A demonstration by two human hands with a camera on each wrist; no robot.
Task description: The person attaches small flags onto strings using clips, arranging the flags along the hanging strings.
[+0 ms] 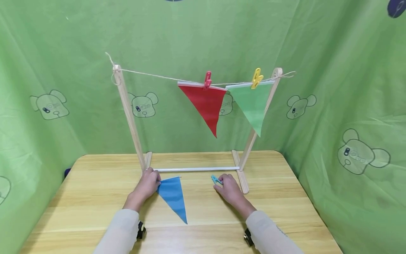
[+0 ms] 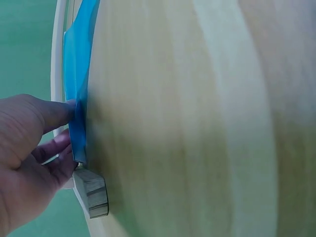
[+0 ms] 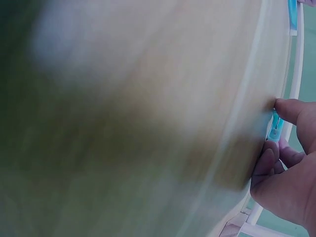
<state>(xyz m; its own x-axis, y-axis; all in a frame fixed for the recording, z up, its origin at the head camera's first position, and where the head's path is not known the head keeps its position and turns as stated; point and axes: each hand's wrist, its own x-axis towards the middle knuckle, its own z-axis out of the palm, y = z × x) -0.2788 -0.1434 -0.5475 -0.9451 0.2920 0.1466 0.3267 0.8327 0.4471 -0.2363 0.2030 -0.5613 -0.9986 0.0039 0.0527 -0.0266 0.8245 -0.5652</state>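
A blue triangular pennant (image 1: 173, 195) hangs point down from my left hand (image 1: 148, 183), which pinches its upper left corner between thumb and fingers. In the left wrist view the pennant (image 2: 79, 74) shows nearly edge-on. My right hand (image 1: 230, 188) holds a light-blue clothespin (image 1: 216, 179) by thumb and fingers, low near the right foot of the wooden stand. The same clothespin (image 3: 275, 126) sits between thumb and fingertips in the right wrist view. A red pennant (image 1: 206, 106) and a green pennant (image 1: 252, 104) hang on the string, held by a red clothespin (image 1: 207, 80) and a yellow clothespin (image 1: 257, 79).
A string (image 1: 149, 74) runs between the left post (image 1: 130, 113) and right post (image 1: 269, 97). A white bar (image 1: 198, 169) joins their feet low down. The wooden table (image 1: 279, 211) has rounded back corners, with green curtain (image 1: 196, 35) around it.
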